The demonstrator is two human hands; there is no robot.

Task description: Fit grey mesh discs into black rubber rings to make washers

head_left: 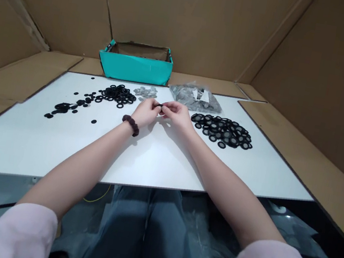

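Note:
Close together above the white table, my left hand (147,112) and my right hand (177,113) both pinch a small black ring (159,105), mostly covered by the fingertips. Left of the hands lies a heap of black rings (118,94). Behind them are scattered small grey discs (146,92). To the right spreads a pile of black rings with grey centres (226,132). Small black discs (62,107) trail across the left side, some overlapping. A dark scrunchie (131,125) circles my left wrist.
A turquoise open box (135,68) stands at the table's back edge. Beside it lies a clear plastic bag (196,97) of grey pieces with a white label. Cardboard walls (190,22) enclose the white table (160,162) at the back and sides.

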